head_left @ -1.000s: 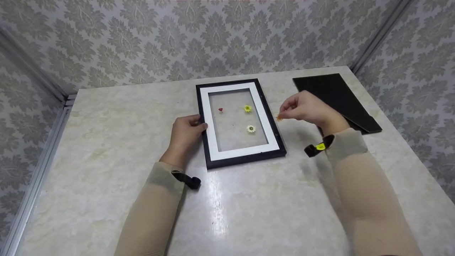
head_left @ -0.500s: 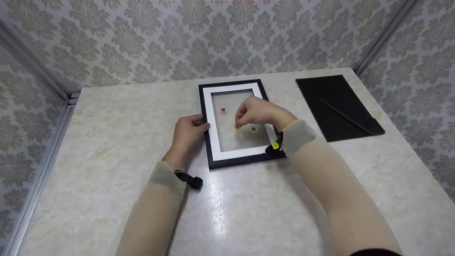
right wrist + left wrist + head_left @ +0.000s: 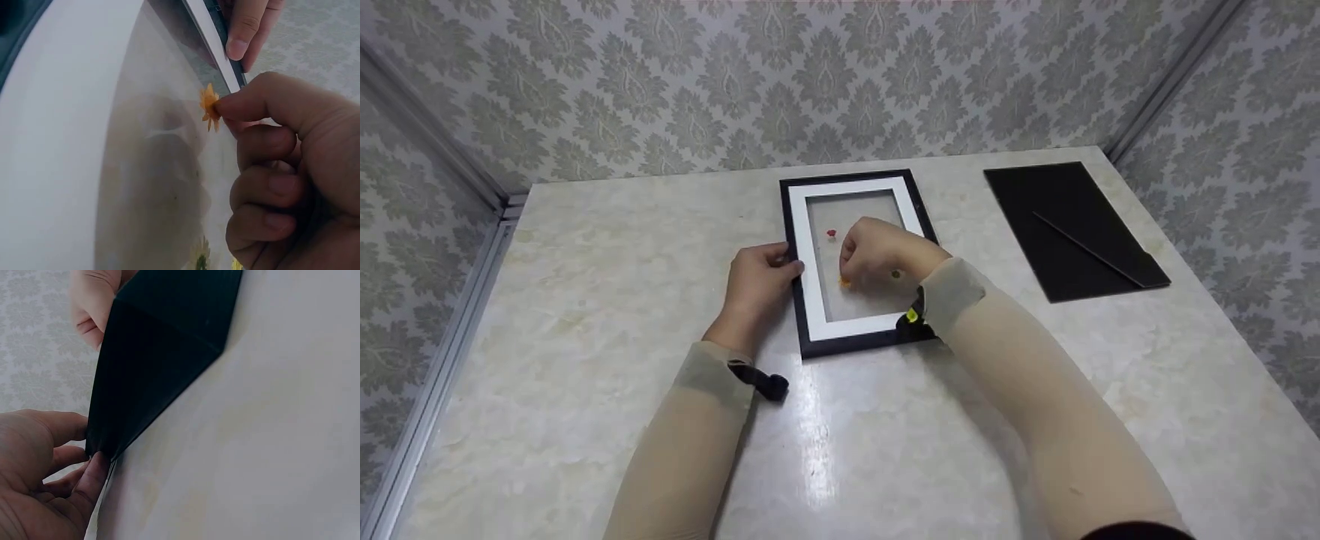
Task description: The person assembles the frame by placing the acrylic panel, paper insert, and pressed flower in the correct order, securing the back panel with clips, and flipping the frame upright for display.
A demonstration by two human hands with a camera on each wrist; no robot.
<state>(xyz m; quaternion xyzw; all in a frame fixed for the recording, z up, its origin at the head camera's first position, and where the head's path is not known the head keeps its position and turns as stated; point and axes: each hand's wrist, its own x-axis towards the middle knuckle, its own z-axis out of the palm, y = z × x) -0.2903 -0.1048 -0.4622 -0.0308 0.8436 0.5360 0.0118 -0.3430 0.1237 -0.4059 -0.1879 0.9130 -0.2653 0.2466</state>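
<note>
A black frame (image 3: pixel 840 346) with a white inner border (image 3: pixel 866 325) lies on the table. My left hand (image 3: pixel 757 289) grips its left edge, thumb on top; the left wrist view shows the fingers at the frame's dark side (image 3: pixel 152 371). Above the frame's clear middle, my right hand (image 3: pixel 877 249) pinches an orange flower (image 3: pixel 845 283), which shows clearly in the right wrist view (image 3: pixel 209 107) between thumb and forefinger. A small red flower (image 3: pixel 831 233) lies in the upper left of the opening. Partly covered by the right hand is a white flower with a green centre (image 3: pixel 896 274).
To the right of the frame lies a black board (image 3: pixel 1061 247) with a thin dark strip edge (image 3: pixel 1091 251) across it. The pale marbled table (image 3: pixel 607 300) meets patterned walls at the back and sides. A bit of yellow flower (image 3: pixel 237 264) shows in the right wrist view.
My right hand has carried the orange flower leftward from beyond the frame's right edge to over the left part of the opening. The left hand has kept its hold on the frame.
</note>
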